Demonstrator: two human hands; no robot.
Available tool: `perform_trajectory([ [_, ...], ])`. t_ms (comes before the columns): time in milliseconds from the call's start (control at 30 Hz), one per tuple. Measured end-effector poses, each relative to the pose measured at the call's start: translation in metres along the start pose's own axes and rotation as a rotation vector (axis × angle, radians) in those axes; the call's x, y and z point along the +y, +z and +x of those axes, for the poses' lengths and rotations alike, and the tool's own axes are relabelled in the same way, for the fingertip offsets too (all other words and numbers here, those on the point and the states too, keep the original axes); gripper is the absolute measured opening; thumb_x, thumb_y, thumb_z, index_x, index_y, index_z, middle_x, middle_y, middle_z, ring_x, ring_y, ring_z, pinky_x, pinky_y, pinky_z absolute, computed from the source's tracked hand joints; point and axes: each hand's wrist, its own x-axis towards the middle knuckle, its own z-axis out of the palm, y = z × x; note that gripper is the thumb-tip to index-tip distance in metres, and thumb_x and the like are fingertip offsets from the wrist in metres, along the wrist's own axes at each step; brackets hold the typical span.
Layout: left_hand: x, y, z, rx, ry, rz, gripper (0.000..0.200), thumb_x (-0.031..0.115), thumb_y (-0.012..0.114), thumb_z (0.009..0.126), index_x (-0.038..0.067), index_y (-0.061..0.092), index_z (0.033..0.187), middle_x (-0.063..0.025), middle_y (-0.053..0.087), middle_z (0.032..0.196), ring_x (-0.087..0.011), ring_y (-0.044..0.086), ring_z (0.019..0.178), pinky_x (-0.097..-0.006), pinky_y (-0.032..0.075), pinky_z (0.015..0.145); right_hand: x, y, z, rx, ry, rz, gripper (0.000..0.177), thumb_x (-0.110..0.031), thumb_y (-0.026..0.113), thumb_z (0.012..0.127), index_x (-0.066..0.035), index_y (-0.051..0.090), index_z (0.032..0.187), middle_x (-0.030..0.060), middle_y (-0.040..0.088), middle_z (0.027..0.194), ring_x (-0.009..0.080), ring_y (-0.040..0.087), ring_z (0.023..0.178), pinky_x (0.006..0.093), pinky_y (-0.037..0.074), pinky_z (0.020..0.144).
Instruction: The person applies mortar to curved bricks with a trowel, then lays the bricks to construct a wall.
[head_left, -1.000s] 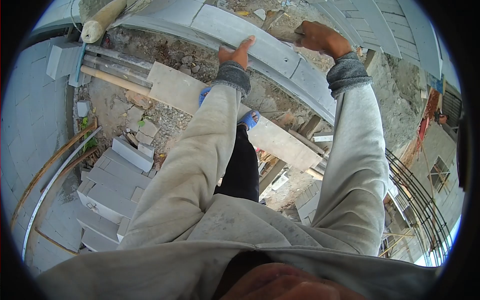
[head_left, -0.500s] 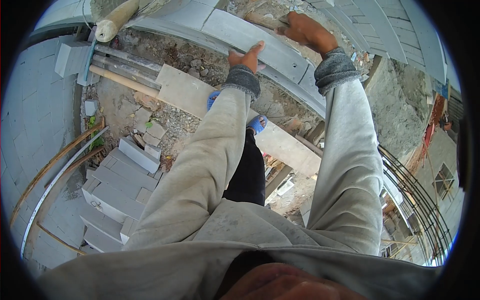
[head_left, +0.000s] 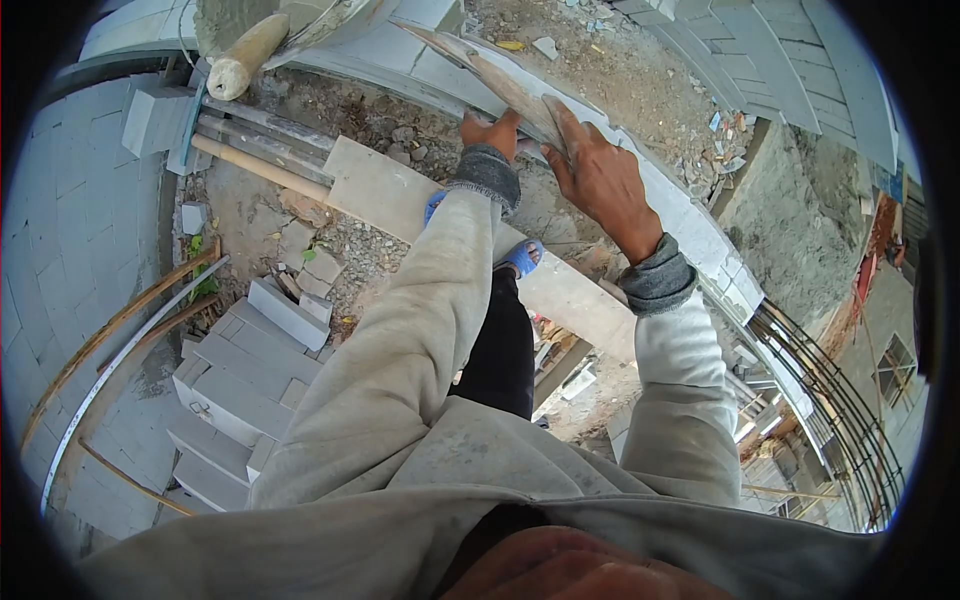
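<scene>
We've got the wooden plank (head_left: 492,72) over the grey block wall (head_left: 692,225): right hand (head_left: 600,180) laid flat and open against it, left hand (head_left: 490,130) seems to have a clenched grip on its near edge, though that bit's partly hidden.

Dusty pale-grey sweatshirt (head_left: 400,400) with darker grey ribbed cuffs (head_left: 487,175), black trousers (head_left: 495,345), blue sandals (head_left: 522,256).
</scene>
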Motion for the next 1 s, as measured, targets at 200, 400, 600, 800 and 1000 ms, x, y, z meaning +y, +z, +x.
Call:
perform_trajectory([
  [200,0.001,0.0,0.0,-0.073,0.038,-0.013,0.094,0.003,0.073,0.08,0.0,0.01,0.15,-0.0282,0.046,0.131,-0.0396,0.062,0.102,-0.0497,0.061,0.075,0.007,0.009,0.002,-0.114,-0.001,-0.051,0.06,-0.027,0.06,0.091,-0.007,0.039,0.143,0.022,0.066,0.085,0.0371,0.065,0.064,0.0454,0.052,0.055],
  [400,0.003,0.007,-0.015,-0.002,0.099,-0.01,0.063,0.005,0.071,0.081,-0.012,0.035,0.129,-0.027,0.056,0.116,-0.0381,0.063,0.099,-0.0548,0.057,0.083,0.017,-0.013,-0.015,-0.078,0.04,0.087,0.058,-0.025,0.061,0.09,-0.005,0.041,0.141,0.0224,0.067,0.09,0.0394,0.066,0.075,0.0464,0.053,0.064],
  [600,0.022,0.003,-0.022,0.006,0.087,0.072,0.068,0.023,0.079,0.08,-0.006,0.045,0.131,-0.0188,0.053,0.127,-0.0391,0.054,0.116,-0.0562,0.051,0.093,0.045,-0.011,-0.143,0.221,0.225,0.451,0.05,-0.019,0.068,0.083,-0.004,0.05,0.127,0.0249,0.065,0.09,0.0419,0.065,0.078,0.0453,0.053,0.066],
  [800,0.054,0.014,-0.056,0.259,0.703,0.289,0.067,0.013,0.07,0.085,-0.012,0.034,0.136,-0.0268,0.048,0.132,-0.0373,0.057,0.114,-0.044,0.056,0.086,0.016,0.041,-0.278,0.145,0.767,0.746,0.036,-0.02,0.069,0.086,0.002,0.056,0.111,0.0221,0.062,0.073,0.034,0.065,0.063,0.04,0.05,0.058],
  [1000,-0.039,0.021,-0.113,-0.073,0.277,0.523,0.076,0.021,0.074,0.081,-0.002,0.034,0.142,-0.0226,0.037,0.144,-0.0331,0.042,0.132,-0.0473,0.04,0.105,-0.011,0.103,-0.374,0.073,1.085,0.962,0.037,-0.022,0.067,0.087,0.003,0.055,0.112,0.0118,0.06,0.069,0.0186,0.059,0.054,0.0347,0.047,0.051],
])
